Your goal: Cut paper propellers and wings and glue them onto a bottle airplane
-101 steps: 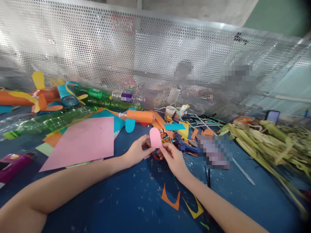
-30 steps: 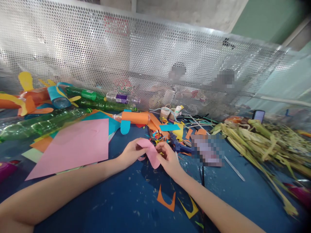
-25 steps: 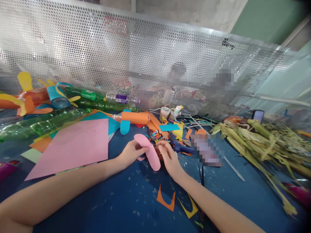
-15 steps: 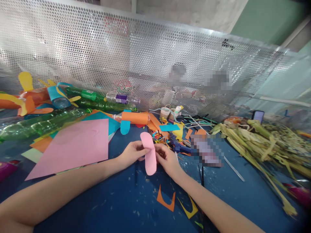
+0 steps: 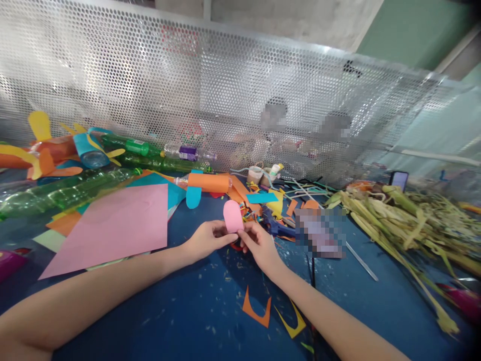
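Between my two hands is a pink paper strip (image 5: 233, 216) with rounded ends, now folded so one rounded half stands up. My left hand (image 5: 209, 239) pinches its lower left edge with thumb and fingers. On the other side my right hand (image 5: 259, 246) grips the lower right edge, its fingertips close to my left thumb. Just beyond the hands lies a bottle wrapped in orange paper (image 5: 210, 182), with a blue paper flap (image 5: 194, 197) across it. Part of a red object shows under my fingers; its kind is hidden.
Pink paper (image 5: 124, 225) tops a sheet stack on the left, near green plastic bottles (image 5: 71, 193). A blue glue gun (image 5: 278, 228) lies among scraps. Orange (image 5: 257, 315) and yellow cut-offs (image 5: 293, 325) lie in front. Dried husks (image 5: 394, 225) fill the right; a perforated metal screen (image 5: 225, 90) stands behind.
The pink strip was spread out with both rounded ends showing; now it is folded over, with one end upright. My hands have come closer together at its lower edge.
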The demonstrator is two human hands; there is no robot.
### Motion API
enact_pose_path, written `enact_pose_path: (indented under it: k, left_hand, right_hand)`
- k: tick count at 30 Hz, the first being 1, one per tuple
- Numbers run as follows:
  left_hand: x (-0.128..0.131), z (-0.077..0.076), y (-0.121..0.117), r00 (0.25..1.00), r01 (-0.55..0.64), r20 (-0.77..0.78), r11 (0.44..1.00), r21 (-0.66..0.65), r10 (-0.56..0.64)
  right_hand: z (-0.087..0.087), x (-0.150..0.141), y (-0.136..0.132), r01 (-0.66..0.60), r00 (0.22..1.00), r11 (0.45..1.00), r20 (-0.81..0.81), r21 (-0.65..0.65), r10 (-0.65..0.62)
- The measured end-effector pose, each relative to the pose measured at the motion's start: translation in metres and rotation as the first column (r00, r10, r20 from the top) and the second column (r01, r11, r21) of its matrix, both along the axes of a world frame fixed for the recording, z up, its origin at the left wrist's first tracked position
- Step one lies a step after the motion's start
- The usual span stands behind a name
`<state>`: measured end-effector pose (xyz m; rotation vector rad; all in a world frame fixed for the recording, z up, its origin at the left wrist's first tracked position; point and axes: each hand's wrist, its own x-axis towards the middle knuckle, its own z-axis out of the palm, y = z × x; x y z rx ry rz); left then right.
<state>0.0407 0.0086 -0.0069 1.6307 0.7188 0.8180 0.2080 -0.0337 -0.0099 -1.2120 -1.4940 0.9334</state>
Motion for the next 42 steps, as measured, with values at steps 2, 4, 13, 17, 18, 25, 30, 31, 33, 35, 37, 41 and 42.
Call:
enact_pose_path:
  k: [2,4,13,17,18,25,30,31,33,35,37,41,42]
  left_hand:
    - [0.0009,-0.0027,0.0007,0.999,-0.017,-0.033,1.0,-0.001,0.017]
    - [0.0013,-0.0045,0.0015,0.998,-0.035,-0.048,0.999,-0.03,0.033]
    - [-0.0002,-0.0087,0.0045,0.996,-0.046,-0.079,0.999,-0.02,0.045]
    - [-0.0003,-0.0057,0.0039,0.996,-0.03,-0.081,0.999,-0.021,0.028]
    - [-0.0003,-0.0046,0.0036,0.996,-0.033,-0.087,0.999,-0.01,0.032]
    - [-0.0017,-0.004,0.0047,0.982,-0.071,-0.173,0.996,0.045,0.078]
    - [-0.0018,-0.0027,0.0043,0.982,-0.077,-0.17,0.997,0.017,0.078]
    - [-0.0014,-0.002,0.0039,0.984,-0.077,-0.163,0.997,-0.003,0.075]
    - [-0.0004,-0.0013,0.0032,0.988,-0.071,-0.142,0.997,-0.039,0.065]
    - [0.0007,-0.0021,0.0031,0.992,-0.056,-0.112,0.997,-0.051,0.05]
    - [0.0013,-0.0039,0.0036,0.996,-0.047,-0.084,0.998,-0.037,0.043]
    - [0.0013,-0.0064,0.0043,0.997,-0.048,-0.061,0.998,-0.032,0.046]
    - [0.0012,-0.0062,0.0042,0.997,-0.049,-0.061,0.998,-0.034,0.046]
  right_hand:
    - [-0.0016,0.0002,0.0005,-0.007,1.0,1.0,-0.007,0.0,0.007]
    - [-0.0031,0.0,0.0005,-0.016,1.0,1.0,-0.016,-0.007,0.016]
    - [-0.0079,0.0015,0.0012,-0.016,1.0,1.0,-0.004,-0.025,0.016]
    - [-0.0069,0.0018,0.0014,-0.012,1.0,1.0,0.019,-0.001,0.012]
    - [-0.0061,0.0016,0.0012,-0.011,1.0,1.0,0.022,-0.002,0.011]
    - [-0.0045,0.0006,0.0008,0.002,0.999,1.0,0.048,-0.01,-0.001]
    - [-0.0051,0.0007,0.0009,-0.004,0.999,1.0,0.05,-0.008,0.005]
    - [-0.0048,0.0006,0.0009,-0.005,0.999,1.0,0.053,-0.007,0.005]
    - [-0.004,0.0003,0.0009,-0.004,0.998,1.0,0.061,-0.001,0.004]
    - [-0.0035,0.0002,0.0008,-0.006,0.998,1.0,0.066,0.005,0.006]
    - [-0.0035,0.0003,0.0007,-0.006,0.998,1.0,0.069,0.01,0.005]
    - [-0.004,0.0004,0.0,-0.006,0.996,1.0,0.089,0.022,0.004]
    - [-0.004,0.0003,-0.0001,-0.006,0.996,1.0,0.094,0.024,0.004]
